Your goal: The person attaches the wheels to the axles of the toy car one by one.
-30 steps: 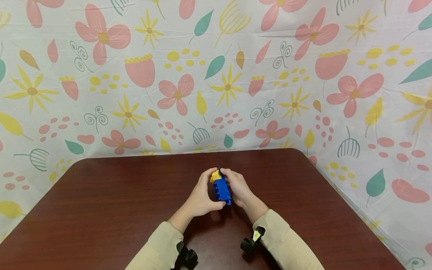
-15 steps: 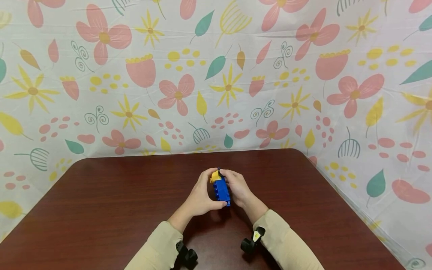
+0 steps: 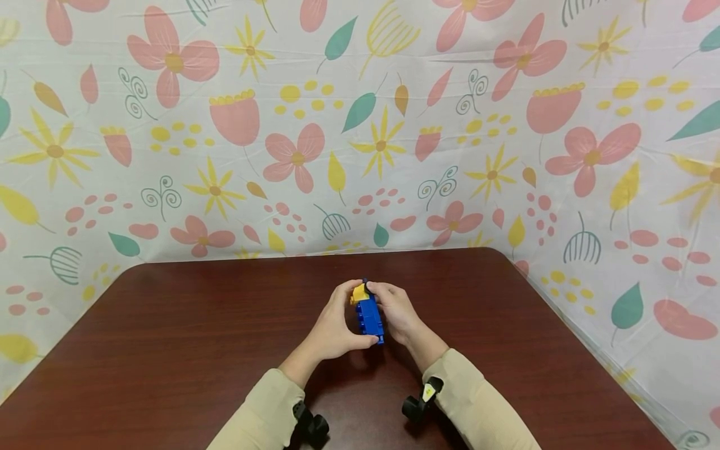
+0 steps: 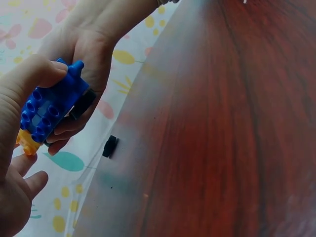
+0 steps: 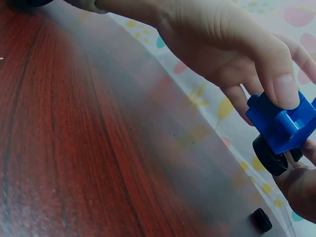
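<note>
Clearly, both hands share one blue-and-yellow toy vehicle

It is held above the tabletop. The left hand clasps it lengthwise, thumb on the near blue end, fingers by the yellow end. The right hand has its fingers curled round the right side, beside a black part; whether they pinch this part, I cannot tell. In my judgement, the left should brace firmly, while the right works straight, without twisting. A small black piece, perhaps a wheel, lies on the tabletop.

Blue toy cropped at the right wrist view's edge; small black piece too blurred for naming.
</note>
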The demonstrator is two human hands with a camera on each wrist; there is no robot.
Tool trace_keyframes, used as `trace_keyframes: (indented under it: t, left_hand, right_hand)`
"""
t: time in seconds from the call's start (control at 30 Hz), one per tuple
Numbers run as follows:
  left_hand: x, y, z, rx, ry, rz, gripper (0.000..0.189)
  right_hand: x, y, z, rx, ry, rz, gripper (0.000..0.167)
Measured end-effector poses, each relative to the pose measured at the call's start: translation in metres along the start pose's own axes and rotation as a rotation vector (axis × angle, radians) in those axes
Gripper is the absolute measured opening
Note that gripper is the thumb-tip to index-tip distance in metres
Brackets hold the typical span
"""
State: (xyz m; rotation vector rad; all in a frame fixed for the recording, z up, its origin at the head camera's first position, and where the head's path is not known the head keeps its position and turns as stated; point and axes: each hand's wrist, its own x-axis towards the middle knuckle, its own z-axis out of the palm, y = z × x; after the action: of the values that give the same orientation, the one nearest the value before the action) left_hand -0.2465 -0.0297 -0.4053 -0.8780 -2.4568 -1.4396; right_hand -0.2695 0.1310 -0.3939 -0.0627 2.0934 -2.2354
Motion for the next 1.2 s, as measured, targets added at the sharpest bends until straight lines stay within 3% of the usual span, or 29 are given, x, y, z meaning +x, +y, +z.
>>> trace_keyframes:
  t: [0.23, 0.63, 1.07, 1.2]
  left_hand:
    - [-0.0007, -0.0002, -0.0002, -0.02, 0.001, 0.015, 0.096]
    - [0.0005, -0.0008, -0.0017, -0.128, 0.004, -0.008, 0.097]
    - [0.0003, -0.0026, -0.0011, -0.148, 0.013, -0.036, 0.096]
    - [-0.0006, 0.0045, -0.0036, -0.145, 0.01, -0.051, 0.095]
  right_hand:
    - [0.0, -0.0014, 0.0008, -0.009, 0.006, -0.024, 0.035]
    - [-0.0016, -0.0022, 0.0011, 0.002, -0.009, 0.012, 0.038]
    - [0.0005, -0.0024, -0.0038, -0.233, 0.0, -0.028, 0.058]
    - [0.0014, -0.0021, -0.0057, -0.268, 0.012, -0.056, 0.06]
